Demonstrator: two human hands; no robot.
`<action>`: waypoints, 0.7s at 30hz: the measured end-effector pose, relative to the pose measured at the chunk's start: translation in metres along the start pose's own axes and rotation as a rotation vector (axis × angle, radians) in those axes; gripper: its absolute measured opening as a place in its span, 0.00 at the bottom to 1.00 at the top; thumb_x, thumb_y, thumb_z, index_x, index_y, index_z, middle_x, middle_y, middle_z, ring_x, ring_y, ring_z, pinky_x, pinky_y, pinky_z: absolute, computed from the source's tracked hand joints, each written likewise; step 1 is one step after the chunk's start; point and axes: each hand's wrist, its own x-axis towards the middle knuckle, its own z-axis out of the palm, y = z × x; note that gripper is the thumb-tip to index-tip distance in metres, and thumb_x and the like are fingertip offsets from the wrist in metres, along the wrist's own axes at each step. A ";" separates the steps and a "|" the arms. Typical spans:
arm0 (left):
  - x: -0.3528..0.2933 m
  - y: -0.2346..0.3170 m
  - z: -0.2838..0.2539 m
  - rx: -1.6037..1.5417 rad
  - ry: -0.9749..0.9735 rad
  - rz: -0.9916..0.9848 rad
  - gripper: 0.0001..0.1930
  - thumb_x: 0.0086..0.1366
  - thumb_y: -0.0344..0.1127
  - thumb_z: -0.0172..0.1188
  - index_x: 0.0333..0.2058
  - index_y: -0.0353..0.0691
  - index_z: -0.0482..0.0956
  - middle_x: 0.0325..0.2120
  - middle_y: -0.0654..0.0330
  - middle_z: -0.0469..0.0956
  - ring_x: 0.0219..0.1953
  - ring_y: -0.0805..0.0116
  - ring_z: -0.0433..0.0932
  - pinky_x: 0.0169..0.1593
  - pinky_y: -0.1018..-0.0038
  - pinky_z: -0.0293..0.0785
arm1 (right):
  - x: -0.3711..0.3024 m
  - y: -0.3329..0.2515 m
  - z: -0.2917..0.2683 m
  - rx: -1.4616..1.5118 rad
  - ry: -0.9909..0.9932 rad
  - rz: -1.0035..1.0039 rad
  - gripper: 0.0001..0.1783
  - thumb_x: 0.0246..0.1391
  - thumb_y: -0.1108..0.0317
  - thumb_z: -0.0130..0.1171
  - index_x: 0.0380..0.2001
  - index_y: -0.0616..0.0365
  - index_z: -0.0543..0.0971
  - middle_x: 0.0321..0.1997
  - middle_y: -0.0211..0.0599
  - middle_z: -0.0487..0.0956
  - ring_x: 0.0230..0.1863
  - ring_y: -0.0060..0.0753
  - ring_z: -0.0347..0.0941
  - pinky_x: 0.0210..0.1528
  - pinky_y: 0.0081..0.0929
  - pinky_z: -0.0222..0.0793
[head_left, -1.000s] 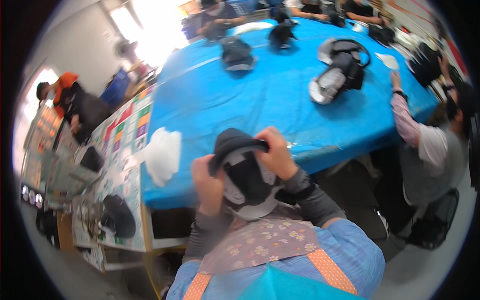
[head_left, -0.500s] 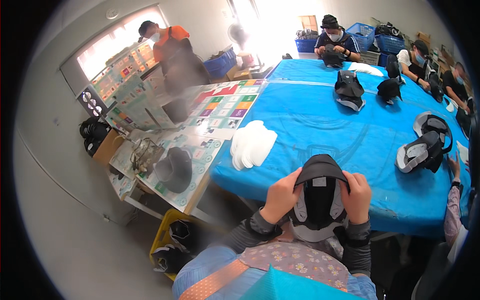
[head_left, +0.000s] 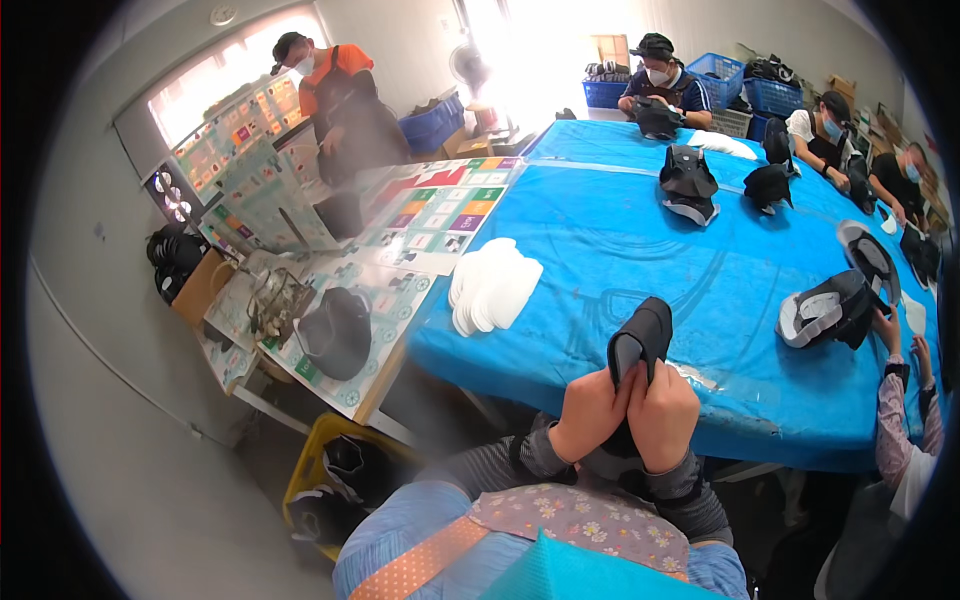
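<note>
Low in the frame's centre, the left hand [head_left: 588, 412] and right hand [head_left: 662, 415] sit pressed together, each grip clenched on a black pad [head_left: 640, 345] held just off the near edge of the blue counter [head_left: 600, 250]. Bare blue cloth lies beyond it. White pieces [head_left: 492, 285] are stacked at the counter's left edge.
</note>
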 end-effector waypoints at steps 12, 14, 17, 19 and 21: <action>0.026 -0.024 -0.045 0.150 0.092 0.171 0.20 0.63 0.29 0.63 0.55 0.42 0.80 0.24 0.45 0.78 0.24 0.45 0.77 0.28 0.60 0.72 | 0.010 0.038 -0.018 0.009 -0.281 0.022 0.18 0.62 0.61 0.58 0.21 0.61 0.75 0.21 0.51 0.76 0.24 0.59 0.73 0.26 0.48 0.65; 0.025 -0.019 -0.044 0.176 0.108 0.161 0.20 0.63 0.30 0.63 0.55 0.41 0.80 0.23 0.46 0.77 0.23 0.45 0.77 0.28 0.60 0.72 | 0.010 0.030 -0.015 0.000 -0.294 -0.005 0.19 0.62 0.61 0.58 0.20 0.61 0.75 0.20 0.51 0.75 0.23 0.59 0.73 0.25 0.48 0.65; 0.014 -0.005 -0.034 0.216 0.113 0.126 0.19 0.64 0.31 0.63 0.54 0.40 0.80 0.21 0.47 0.77 0.22 0.48 0.77 0.26 0.61 0.71 | 0.005 0.007 -0.013 0.014 -0.240 -0.046 0.20 0.62 0.63 0.55 0.18 0.61 0.75 0.17 0.50 0.74 0.18 0.58 0.72 0.21 0.47 0.65; 0.008 0.006 -0.027 0.231 0.108 0.109 0.18 0.65 0.33 0.62 0.53 0.40 0.81 0.20 0.49 0.77 0.21 0.50 0.77 0.25 0.62 0.71 | -0.003 -0.002 -0.008 -0.003 -0.235 0.013 0.19 0.62 0.64 0.55 0.18 0.61 0.76 0.18 0.50 0.75 0.18 0.56 0.73 0.20 0.47 0.65; 0.003 0.012 -0.023 0.211 0.093 0.121 0.18 0.66 0.35 0.62 0.54 0.38 0.80 0.19 0.49 0.76 0.19 0.51 0.76 0.23 0.63 0.70 | -0.007 -0.005 -0.006 0.039 -0.206 0.025 0.19 0.62 0.64 0.55 0.18 0.61 0.77 0.18 0.49 0.75 0.18 0.56 0.73 0.20 0.47 0.65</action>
